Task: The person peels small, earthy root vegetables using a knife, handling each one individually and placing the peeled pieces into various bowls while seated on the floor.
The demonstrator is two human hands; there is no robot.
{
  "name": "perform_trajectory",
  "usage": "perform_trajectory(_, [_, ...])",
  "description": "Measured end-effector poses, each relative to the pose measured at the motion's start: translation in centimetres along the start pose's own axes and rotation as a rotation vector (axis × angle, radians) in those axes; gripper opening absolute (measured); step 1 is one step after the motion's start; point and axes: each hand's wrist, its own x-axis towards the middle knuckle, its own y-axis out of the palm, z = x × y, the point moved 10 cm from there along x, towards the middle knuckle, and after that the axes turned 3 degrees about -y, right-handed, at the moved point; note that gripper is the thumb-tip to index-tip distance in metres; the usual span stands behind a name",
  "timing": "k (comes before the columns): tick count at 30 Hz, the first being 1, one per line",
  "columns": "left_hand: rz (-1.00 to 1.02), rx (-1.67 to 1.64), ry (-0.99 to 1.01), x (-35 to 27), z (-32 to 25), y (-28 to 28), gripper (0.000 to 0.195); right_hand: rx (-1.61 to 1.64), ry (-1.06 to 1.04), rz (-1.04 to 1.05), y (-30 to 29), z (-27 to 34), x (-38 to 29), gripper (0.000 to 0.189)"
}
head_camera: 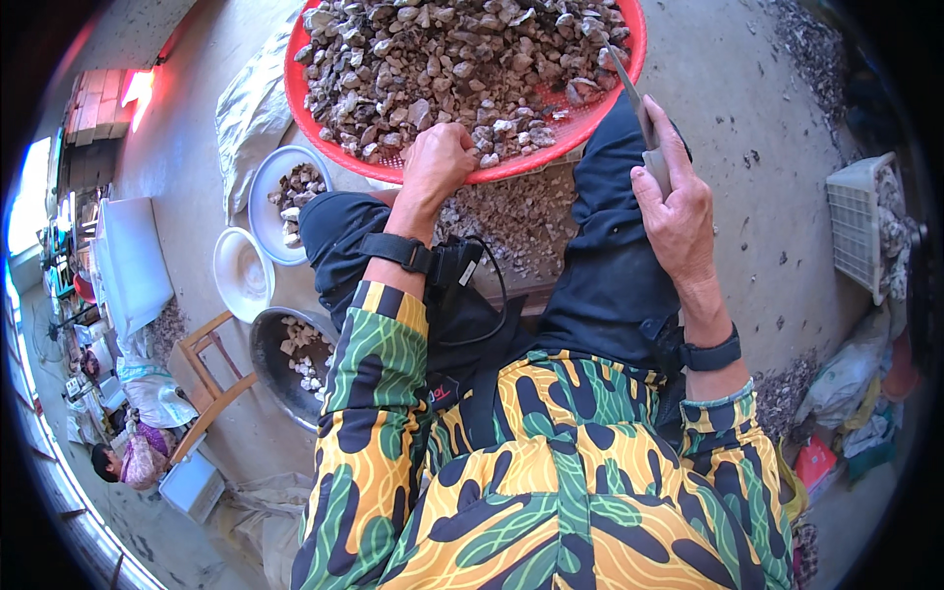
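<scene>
A red perforated plastic basket (516, 166) lies before my knees, heaped with brown and whitish chunks (442, 70) that look like small stones or dried pieces. My left hand (440, 156) is at the basket's near rim, fingers curled down among the pieces; whether it pinches one is hidden. My right hand (675, 199) holds a knife (636, 99) by its handle, index finger laid along it. The long narrow blade points away from me, its tip over the basket's right part. Small pale chunks (509, 136) lie near the rim beside my left hand.
Left of my knee are a blue-white basin (259, 214) with dark and pale chunks, a white bowl (225, 276) and a dark basin (265, 369) with pale chunks. A wooden chair (214, 398) and a person (144, 453) are farther left. A white crate (848, 228) stands right. Debris (527, 214) lies between my legs.
</scene>
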Motion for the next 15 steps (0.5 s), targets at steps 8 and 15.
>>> perform_trajectory(8, [0.054,-0.884,-0.124,-0.5,2.8,-0.7,0.016,0.006,0.025,0.007,0.1,-0.1,-0.1,0.061])
perform_trajectory(15, [0.059,-1.371,-0.219,-1.1,3.3,-1.3,0.02,0.023,0.015,0.015,0.2,-0.3,-0.2,0.06])
